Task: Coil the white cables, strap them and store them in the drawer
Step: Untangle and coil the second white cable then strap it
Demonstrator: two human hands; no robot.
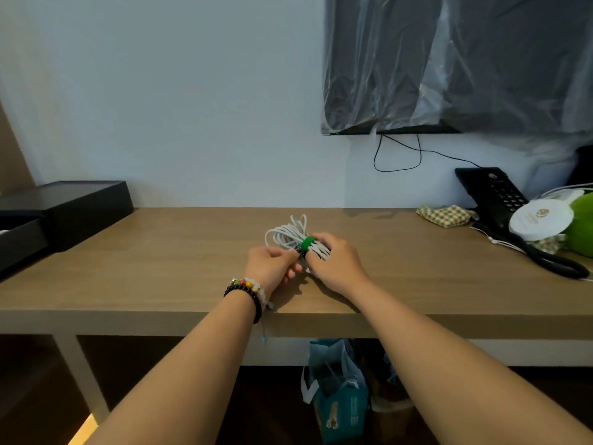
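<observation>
A coil of white cable [285,234] lies on the wooden desk [160,261], near its middle. A green strap [308,242] is wrapped around the right part of the coil. My left hand [271,263] pinches the dark end of the strap at the coil's near side. My right hand [337,260] grips the strapped part of the bundle, its fingers curled over the cables. The loops of the coil stick out to the far left of both hands.
A black open box [64,210] stands at the desk's left end. A black telephone [494,194], a round white lid [540,216], a green object [582,223] and checked cloth [444,215] crowd the right end. A plastic-covered screen [455,62] hangs above. Bags [337,396] sit under the desk.
</observation>
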